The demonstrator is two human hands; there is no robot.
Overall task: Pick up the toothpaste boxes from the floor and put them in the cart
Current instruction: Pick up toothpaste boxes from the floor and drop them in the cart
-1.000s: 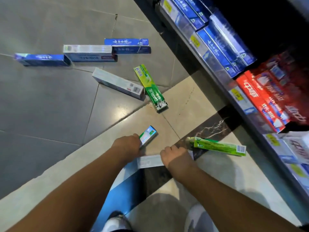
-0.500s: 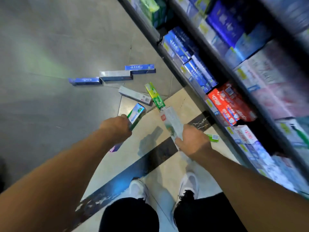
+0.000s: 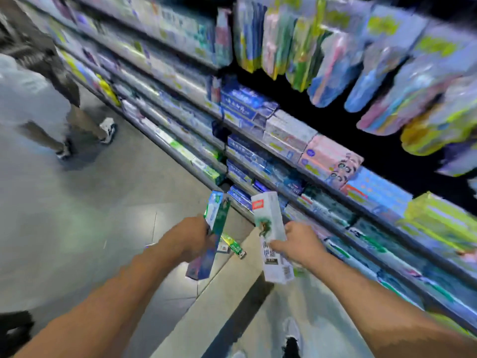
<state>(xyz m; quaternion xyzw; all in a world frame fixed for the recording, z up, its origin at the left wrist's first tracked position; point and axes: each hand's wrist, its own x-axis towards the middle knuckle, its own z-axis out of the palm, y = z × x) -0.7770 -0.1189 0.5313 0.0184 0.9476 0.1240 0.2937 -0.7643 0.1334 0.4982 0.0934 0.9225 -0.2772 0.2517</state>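
Stocked shelves (image 3: 284,140) along right, blurred; grey floor (image 3: 103,215) with green box (image 3: 233,245) lying flat; bystander's legs (image 3: 77,125) far left; left hand (image 3: 191,239) clamped on blue-green box (image 3: 215,220), right hand (image 3: 299,242) on white box (image 3: 271,228), both raised, apart.

Setting: retail shop aisle, personal-care section. Long multi-tier metal shelving (image 3: 258,140) runs along the right side, tiers packed with rows of blue, white and pink rectangular cardboard toothpaste cartons (image 3: 247,104). Above them, blurred pastel blister packs hang in a row (image 3: 335,60). Small price labels sit on the shelf edges (image 3: 275,147). Floor: glossy grey tile with a beige and black band (image 3: 77,223). Another shopper's legs and white sneakers (image 3: 85,133) stand further down the aisle.
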